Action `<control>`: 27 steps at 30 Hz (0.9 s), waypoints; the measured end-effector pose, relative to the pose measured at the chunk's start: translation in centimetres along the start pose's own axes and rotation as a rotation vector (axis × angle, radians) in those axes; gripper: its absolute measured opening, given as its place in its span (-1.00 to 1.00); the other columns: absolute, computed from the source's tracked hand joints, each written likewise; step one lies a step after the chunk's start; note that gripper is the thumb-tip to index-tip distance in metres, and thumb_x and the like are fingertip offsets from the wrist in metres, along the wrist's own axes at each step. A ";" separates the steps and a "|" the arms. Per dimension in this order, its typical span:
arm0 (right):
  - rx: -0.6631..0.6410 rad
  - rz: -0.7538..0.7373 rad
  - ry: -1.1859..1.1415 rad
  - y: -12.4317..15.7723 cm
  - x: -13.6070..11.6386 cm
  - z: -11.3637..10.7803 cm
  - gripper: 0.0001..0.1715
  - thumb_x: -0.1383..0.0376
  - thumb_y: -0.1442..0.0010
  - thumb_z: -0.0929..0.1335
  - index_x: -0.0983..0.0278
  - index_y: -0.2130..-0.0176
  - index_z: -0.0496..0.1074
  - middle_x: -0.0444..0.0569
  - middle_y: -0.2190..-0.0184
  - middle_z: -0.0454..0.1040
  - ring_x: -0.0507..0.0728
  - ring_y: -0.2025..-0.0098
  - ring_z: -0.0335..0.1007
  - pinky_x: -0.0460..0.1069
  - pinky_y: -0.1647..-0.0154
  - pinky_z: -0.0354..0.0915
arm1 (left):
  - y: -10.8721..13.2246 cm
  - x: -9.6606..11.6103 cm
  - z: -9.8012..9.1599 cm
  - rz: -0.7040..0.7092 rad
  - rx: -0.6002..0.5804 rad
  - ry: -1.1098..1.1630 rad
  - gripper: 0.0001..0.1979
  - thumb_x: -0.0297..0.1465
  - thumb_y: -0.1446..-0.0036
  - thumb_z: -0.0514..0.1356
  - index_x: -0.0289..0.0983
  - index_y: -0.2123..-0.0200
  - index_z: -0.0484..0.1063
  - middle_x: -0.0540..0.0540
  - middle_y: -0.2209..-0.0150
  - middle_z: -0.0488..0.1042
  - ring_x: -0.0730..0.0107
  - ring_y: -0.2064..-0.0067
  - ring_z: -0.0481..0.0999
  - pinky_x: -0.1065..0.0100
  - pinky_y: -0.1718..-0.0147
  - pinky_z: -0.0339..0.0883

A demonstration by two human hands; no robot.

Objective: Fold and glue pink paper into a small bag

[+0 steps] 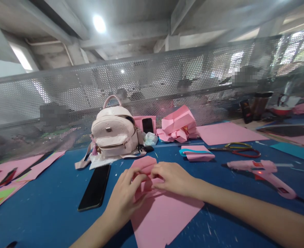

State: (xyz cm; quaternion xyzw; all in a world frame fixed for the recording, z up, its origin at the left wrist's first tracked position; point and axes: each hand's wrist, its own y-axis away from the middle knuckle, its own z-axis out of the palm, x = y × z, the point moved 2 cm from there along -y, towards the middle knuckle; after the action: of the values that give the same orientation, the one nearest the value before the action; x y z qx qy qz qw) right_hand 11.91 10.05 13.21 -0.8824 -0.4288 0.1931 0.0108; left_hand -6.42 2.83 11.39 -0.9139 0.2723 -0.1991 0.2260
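A sheet of pink craft paper (167, 217) lies in front of me on the blue table, its far end folded up into creased layers. My left hand (126, 191) pinches the left side of those folds with curled fingers. From the right, my right hand (171, 177) presses its bent fingertips into the same folds, close to the left ones. Some of the creases are hidden behind the fingers. A black phone (95, 187) rests just left of my left hand. Beyond my right hand sits a small folded pink piece (198, 154) with a blue strip around it.
A pink glue gun (262, 172), its red light on, lies at right with scissors (238, 148) behind it. A pale backpack (115, 132) and crumpled pink paper (179, 124) stand against a perforated metal screen (152, 77). Coloured sheets (42, 167) lie at left.
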 end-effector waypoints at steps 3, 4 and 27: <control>-0.010 0.008 0.000 0.0 -0.1 0.0 -0.86 0.23 -0.18 0.41 0.24 0.28 0.55 -0.02 0.24 0.61 0.22 0.21 0.50 -0.03 0.30 0.20 | 0.0 0.2 -0.1 0.014 -0.003 -0.010 -0.59 -0.47 -0.14 0.31 -0.18 -0.04 0.32 -0.21 -0.04 0.34 0.05 -0.03 0.38 0.05 0.03 0.36; -0.013 0.009 -0.001 0.1 -0.2 0.0 -0.86 0.22 -0.17 0.41 0.24 0.30 0.55 -0.02 0.25 0.61 0.22 0.22 0.49 -0.03 0.30 0.20 | 0.1 0.3 -0.1 0.021 -0.012 -0.015 -0.58 -0.45 -0.14 0.32 -0.18 -0.05 0.31 -0.22 -0.05 0.34 0.03 -0.05 0.38 0.04 0.02 0.35; -0.005 0.133 -0.143 -0.5 1.4 -0.4 -0.90 0.23 -0.06 0.43 0.20 0.41 0.57 -0.14 0.45 0.56 0.07 0.43 0.37 -0.10 0.46 0.07 | 0.9 -2.1 1.2 0.055 0.107 -0.250 -0.15 -0.42 0.08 0.44 -0.26 -0.26 0.15 -0.37 -0.23 0.19 -0.19 -0.22 0.25 -0.10 -0.11 0.25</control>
State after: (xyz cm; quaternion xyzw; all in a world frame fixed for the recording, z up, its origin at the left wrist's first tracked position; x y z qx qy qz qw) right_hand 12.48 11.46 13.22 -0.8930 -0.3694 0.2547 -0.0349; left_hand -7.79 3.72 9.40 -0.9103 0.2560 -0.0916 0.3120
